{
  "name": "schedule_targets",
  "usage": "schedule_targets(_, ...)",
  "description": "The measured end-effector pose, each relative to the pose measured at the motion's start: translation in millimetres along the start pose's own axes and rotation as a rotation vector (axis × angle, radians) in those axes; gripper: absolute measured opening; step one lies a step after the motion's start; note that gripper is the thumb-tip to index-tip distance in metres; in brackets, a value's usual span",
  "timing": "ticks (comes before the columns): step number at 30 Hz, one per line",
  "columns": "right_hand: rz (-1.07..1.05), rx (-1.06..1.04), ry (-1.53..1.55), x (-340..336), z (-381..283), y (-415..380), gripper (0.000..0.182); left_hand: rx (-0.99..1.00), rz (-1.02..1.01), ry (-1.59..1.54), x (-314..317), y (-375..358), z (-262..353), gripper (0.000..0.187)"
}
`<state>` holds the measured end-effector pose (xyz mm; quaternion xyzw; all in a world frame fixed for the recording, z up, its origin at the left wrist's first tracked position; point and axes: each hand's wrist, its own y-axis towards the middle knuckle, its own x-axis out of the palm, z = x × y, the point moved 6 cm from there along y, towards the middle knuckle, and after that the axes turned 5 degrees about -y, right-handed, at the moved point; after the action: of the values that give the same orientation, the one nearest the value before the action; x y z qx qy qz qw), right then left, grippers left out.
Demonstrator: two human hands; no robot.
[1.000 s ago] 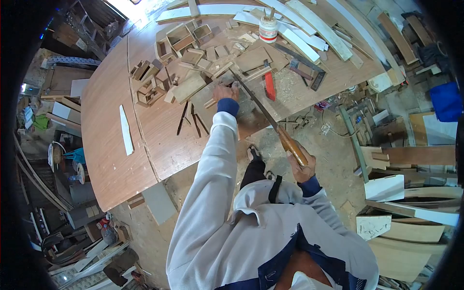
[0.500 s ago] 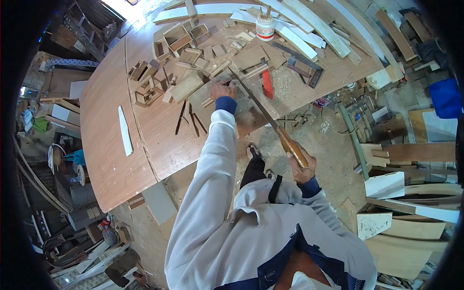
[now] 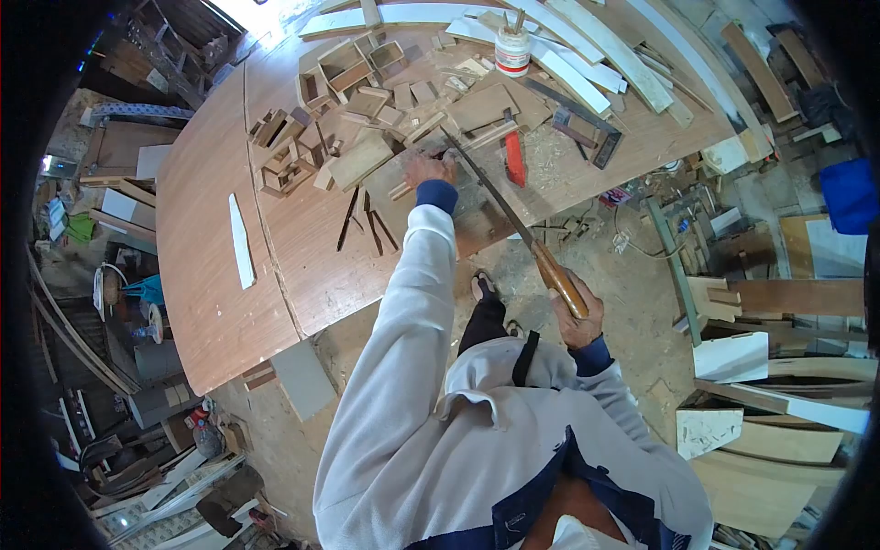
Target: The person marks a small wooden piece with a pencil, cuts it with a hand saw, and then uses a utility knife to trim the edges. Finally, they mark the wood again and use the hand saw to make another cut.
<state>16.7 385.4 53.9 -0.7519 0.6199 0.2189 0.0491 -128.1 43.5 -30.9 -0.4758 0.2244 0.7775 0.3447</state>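
My right hand is wrapped around the wooden handle of a handsaw. Its long narrow blade slants up and left across the table edge, the far end lying beside my left hand. On the worktable, my left hand presses down with curled fingers on a thin wooden strip, whose end pokes out at the left; the fingertips are partly hidden. Just right of the blade lies a red-handled tool across wooden strips. Dark slim tools rest left of my forearm.
Small wooden boxes, offcuts and a board crowd the brown table. A white glue jar holding sticks stands at the back, near a try square and long white-faced strips. Stacked boards lie at right.
The whole view has shifted slightly, with the table appearing a little further right. Both hands and the saw keep nearly the same arrangement.
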Motion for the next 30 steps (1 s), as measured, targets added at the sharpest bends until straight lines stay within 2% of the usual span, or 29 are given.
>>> schedule_targets(7, -0.003, 0.005, -0.018, -2, -7, 1, 0.037, 0.051, 0.043, -0.012, 4, 2, -3, 0.035)
schedule_targets(13, -0.013, 0.012, -0.012, -5, -7, 0, 0.037, -0.010, -0.004, -0.034, -4, -7, 4, 0.036)
schedule_targets(15, -0.021, 0.005, -0.025, -4, -4, -3, 0.037, -0.003, 0.095, -0.013, -8, -9, 5, 0.035)
schedule_targets(30, -0.034, 0.022, -0.009, -7, -3, -6, 0.038, -0.064, 0.016, 0.015, -5, -6, 5, 0.034)
